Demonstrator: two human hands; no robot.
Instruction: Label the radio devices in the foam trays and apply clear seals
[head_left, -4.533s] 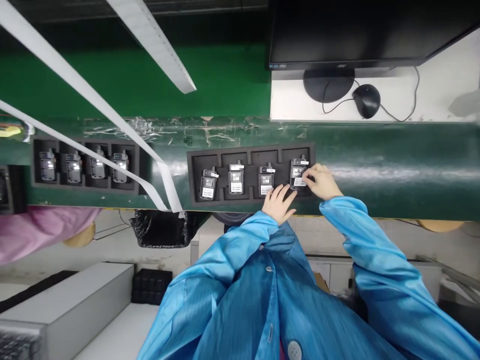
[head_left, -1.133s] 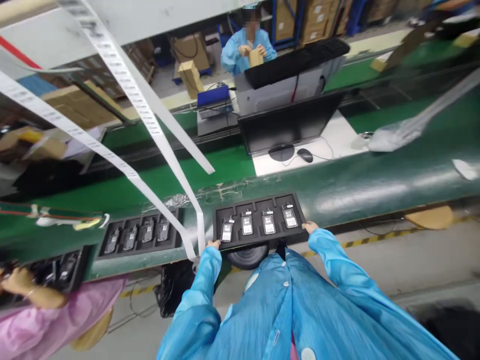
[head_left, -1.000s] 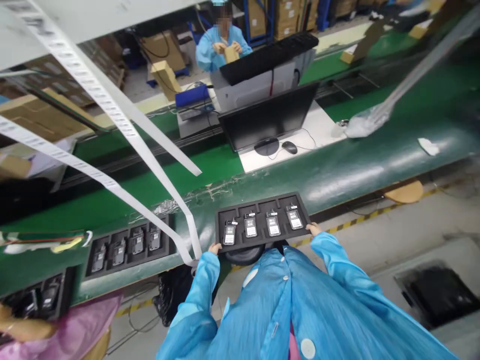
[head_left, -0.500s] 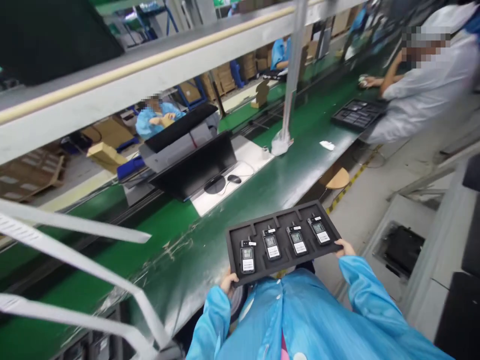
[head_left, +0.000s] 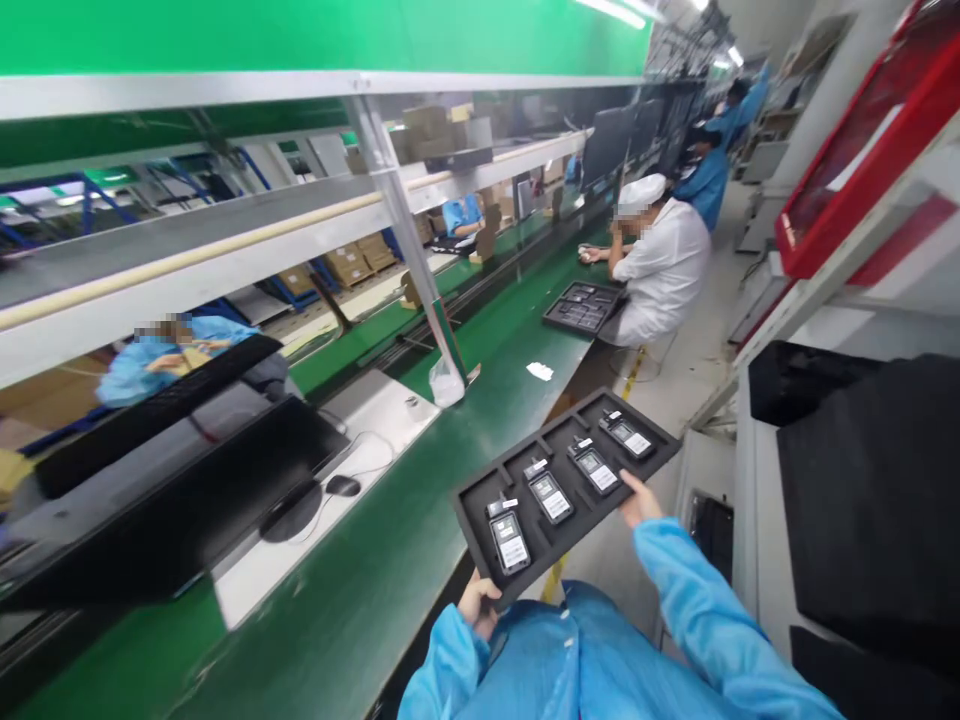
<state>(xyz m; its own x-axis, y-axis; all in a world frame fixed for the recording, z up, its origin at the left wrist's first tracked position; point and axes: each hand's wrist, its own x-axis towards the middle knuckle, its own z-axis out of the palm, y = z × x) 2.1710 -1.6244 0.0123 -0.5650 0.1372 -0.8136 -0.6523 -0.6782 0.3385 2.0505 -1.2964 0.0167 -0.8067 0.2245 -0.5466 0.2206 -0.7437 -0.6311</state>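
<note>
A black foam tray [head_left: 577, 538] is held level in front of my body, partly over the bench edge. Several black handheld devices, each with a small screen and white labels, lie in its slots; one such device [head_left: 510, 543] is at the left end. My left hand [head_left: 480, 604] grips the near left corner, thumb on the rim. Around the near long edge, right of the middle, my right hand [head_left: 637, 499] is closed. The fingers beneath the tray are hidden.
A green workbench [head_left: 330, 610] runs along my left, with a monitor [head_left: 225, 490] and a mouse [head_left: 343, 486] on a white board. Farther along, a worker in white [head_left: 664, 265] sits beside another black tray [head_left: 583, 307]. Black foam sheets [head_left: 877, 520] stand at the right.
My view has swung up and to the right along the bench. The tray stays in both hands; my right hand has shifted from its right corner to the near long edge.
</note>
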